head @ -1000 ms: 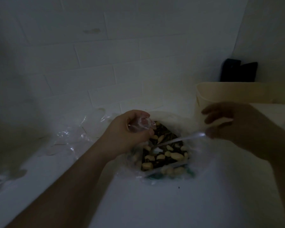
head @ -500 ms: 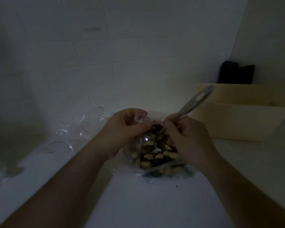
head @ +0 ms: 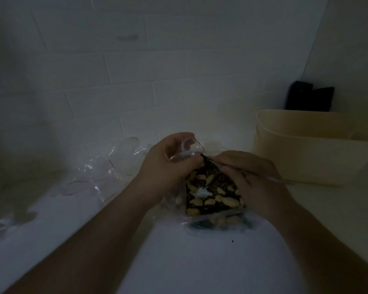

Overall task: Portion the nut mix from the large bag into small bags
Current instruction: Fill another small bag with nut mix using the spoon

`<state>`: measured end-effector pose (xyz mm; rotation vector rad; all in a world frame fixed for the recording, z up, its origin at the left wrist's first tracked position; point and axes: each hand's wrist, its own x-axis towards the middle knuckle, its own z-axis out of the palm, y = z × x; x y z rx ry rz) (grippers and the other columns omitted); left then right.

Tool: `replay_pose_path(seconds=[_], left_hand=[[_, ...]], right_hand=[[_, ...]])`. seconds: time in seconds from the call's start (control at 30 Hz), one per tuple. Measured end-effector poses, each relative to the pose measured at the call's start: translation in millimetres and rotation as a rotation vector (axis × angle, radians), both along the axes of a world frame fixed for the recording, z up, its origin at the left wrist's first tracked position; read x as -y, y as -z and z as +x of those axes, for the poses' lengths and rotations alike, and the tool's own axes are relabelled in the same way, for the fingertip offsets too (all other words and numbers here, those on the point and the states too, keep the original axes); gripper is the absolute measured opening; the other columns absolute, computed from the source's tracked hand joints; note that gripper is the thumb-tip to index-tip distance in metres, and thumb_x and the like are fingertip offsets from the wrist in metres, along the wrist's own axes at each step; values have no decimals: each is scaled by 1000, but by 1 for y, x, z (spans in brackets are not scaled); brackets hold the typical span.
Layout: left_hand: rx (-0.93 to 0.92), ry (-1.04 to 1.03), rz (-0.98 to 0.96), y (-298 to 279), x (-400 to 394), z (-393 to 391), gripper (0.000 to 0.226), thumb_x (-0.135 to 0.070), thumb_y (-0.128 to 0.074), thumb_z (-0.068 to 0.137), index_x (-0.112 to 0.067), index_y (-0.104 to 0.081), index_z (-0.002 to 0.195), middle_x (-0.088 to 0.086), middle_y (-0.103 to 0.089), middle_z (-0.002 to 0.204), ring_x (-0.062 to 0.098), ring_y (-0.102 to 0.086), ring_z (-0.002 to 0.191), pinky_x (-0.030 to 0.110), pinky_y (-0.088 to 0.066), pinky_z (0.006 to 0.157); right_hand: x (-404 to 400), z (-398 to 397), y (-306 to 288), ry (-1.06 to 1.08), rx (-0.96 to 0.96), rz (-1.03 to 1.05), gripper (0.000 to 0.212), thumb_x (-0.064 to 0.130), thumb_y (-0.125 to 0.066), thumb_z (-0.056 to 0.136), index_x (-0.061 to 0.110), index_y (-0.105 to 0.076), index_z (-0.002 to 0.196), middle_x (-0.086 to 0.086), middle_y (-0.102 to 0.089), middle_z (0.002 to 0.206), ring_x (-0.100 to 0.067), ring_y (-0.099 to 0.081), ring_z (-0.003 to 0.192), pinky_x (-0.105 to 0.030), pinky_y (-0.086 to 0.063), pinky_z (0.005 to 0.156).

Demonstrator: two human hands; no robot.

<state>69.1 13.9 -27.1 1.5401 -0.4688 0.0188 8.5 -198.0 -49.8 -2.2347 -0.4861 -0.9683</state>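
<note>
The large clear bag (head: 208, 221) lies open on the white counter, full of pale nuts and dark seeds (head: 210, 194). My left hand (head: 168, 164) grips a small clear bag (head: 192, 146) with a red-lined mouth, held open just above the far edge of the nut mix. My right hand (head: 253, 179) holds a metal spoon (head: 280, 180); its handle points right and its bowl end is at the small bag's mouth, hidden by my fingers.
Several empty small clear bags (head: 100, 175) lie crumpled on the counter to the left. A cream rectangular tub (head: 306, 149) stands at the right, with a dark object (head: 309, 98) behind it. A tiled wall closes the back.
My right hand took the spoon, dipped it into the nut mix with the handle up, and has now tilted the handle down to the right, with the bowl end near the small bag.
</note>
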Motion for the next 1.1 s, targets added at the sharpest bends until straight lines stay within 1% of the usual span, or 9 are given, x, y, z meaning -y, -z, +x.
replay_pose_path(seconds=[0.17,0.33,0.4,0.5,0.6,0.7,0.83,1.0,1.1], left_hand=[[-37,-43,12,2,1,1,44,-7,-82,85,-19,-70,126,-1,-78,114,11,-75,103,22,-59,83],[-44,-58,28,2,2,1,43,-8,-83,85,-19,-70,125,-3,-78,112,10,-75,103,29,-60,91],[-61,-58,29,3,3,2,46,-11,-86,82,-18,-70,124,-2,-78,112,13,-75,105,33,-60,94],[-83,-72,25,6,3,5,41,-9,-85,82,-18,-72,120,0,-79,111,17,-75,107,41,-59,99],[-79,-79,41,7,2,7,37,-8,-85,84,-20,-73,117,-1,-79,110,16,-75,106,42,-58,101],[-50,-108,80,4,-1,8,42,-20,-88,79,-21,-73,118,-3,-79,110,13,-74,107,34,-58,97],[-121,-82,144,-3,-7,9,29,-17,-85,86,-19,-75,114,-3,-79,105,9,-75,101,25,-59,87],[-182,16,346,-8,-9,3,11,-23,-81,90,-24,-76,100,-2,-79,97,3,-75,83,26,-62,74],[-211,31,320,-13,-7,-1,7,-24,-80,91,-23,-75,97,-9,-79,89,2,-74,76,20,-57,63]], right_hand=[[7,5,3,14,49,15,19,27,-62,103,21,-77,113,16,-71,116,13,-62,113,-11,-46,101],[5,10,3,20,-73,-99,23,19,-63,100,15,-79,117,11,-75,115,-1,-70,107,-22,-54,99],[2,10,2,-23,-155,-40,20,12,-64,100,11,-79,113,9,-75,112,1,-69,104,-24,-54,100],[-3,5,-2,17,-95,-69,21,22,-62,99,16,-79,109,8,-73,109,1,-66,101,-12,-48,94],[-1,3,-9,59,-144,-84,34,38,-48,102,20,-76,110,13,-64,107,-2,-61,99,-12,-43,92],[-1,1,-11,128,-121,-127,41,39,-37,102,19,-73,108,8,-62,103,-10,-61,94,-22,-44,87],[5,1,-14,240,-119,-188,35,31,-35,103,21,-69,104,2,-62,93,-21,-61,84,-39,-53,77],[0,-7,-25,283,-152,-199,24,28,-37,108,31,-48,87,17,-43,73,-4,-46,64,-27,-30,59],[-9,-10,-28,277,-166,-200,24,32,-38,109,29,-49,88,16,-44,72,-8,-48,63,-30,-32,58]])
